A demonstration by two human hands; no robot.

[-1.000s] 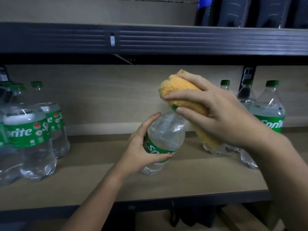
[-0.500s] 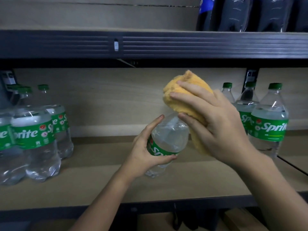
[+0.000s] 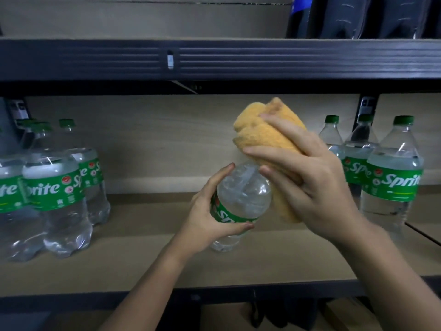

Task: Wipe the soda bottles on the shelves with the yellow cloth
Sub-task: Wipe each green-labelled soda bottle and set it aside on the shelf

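A clear Sprite bottle (image 3: 241,199) with a green label stands tilted toward me on the middle shelf (image 3: 148,259). My left hand (image 3: 207,220) grips it around the label. My right hand (image 3: 307,177) holds the bunched yellow cloth (image 3: 265,134) over the bottle's neck and cap, which are hidden under the cloth. A tail of the cloth hangs down the bottle's right side.
Several Sprite bottles (image 3: 55,187) stand at the left of the shelf and three more Sprite bottles (image 3: 391,177) at the right. The dark upper shelf edge (image 3: 214,58) runs overhead, with dark cola bottles (image 3: 358,15) on it at top right.
My right hand with the cloth has shifted slightly on the bottle's top, and the cap's green edge is hidden now. The left hand keeps its grip. The view has drifted a little.
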